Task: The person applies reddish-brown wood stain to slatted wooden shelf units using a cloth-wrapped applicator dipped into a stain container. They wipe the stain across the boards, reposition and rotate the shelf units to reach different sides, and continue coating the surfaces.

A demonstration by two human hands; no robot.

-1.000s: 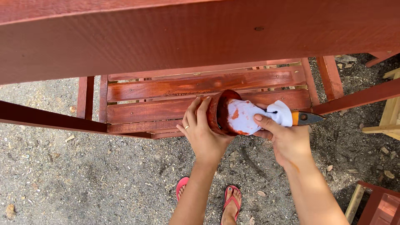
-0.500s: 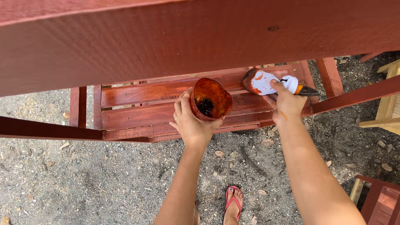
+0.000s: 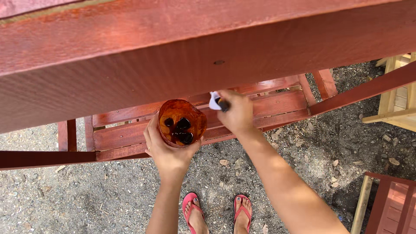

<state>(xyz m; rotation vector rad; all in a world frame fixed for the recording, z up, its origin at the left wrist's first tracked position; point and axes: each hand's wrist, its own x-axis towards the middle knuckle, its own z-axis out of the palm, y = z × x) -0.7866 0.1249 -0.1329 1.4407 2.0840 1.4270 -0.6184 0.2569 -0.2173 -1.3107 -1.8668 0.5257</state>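
Right under the big red-stained beam (image 3: 208, 56), the stain cup (image 3: 182, 123), a translucent orange-brown container with dark liquid pooled in its bottom, sits cradled in the left hand (image 3: 167, 151), fingers wrapped round its side and base, its open mouth tipped up toward the camera. Just beside it, the right hand (image 3: 236, 113) is clenched around a brush (image 3: 216, 102), of which only a dark stub and a scrap of white show above the knuckles; the bristles are hidden, pressed up near the lower edge of the beam. The two hands are close but not touching.

That beam fills the whole upper half of the view and blocks whatever lies beyond it; a small round screw head (image 3: 219, 62) shows in its face. Below and behind the hands run the stained slats (image 3: 268, 106) of a low wooden frame, with a slanting red rail (image 3: 364, 89) crossing to the right edge and another rail (image 3: 43, 158) reaching the left edge.

Underfoot is bare gravelly ground (image 3: 65, 195) strewn with dry leaves and small stones, open-air daylight all over it. The person's feet in pink flip-flops (image 3: 193, 208) stand at the bottom edge. Unstained pale timber (image 3: 396, 108) stands at the right edge, and another red-stained slatted piece (image 3: 394, 208) sits in the lower right corner.
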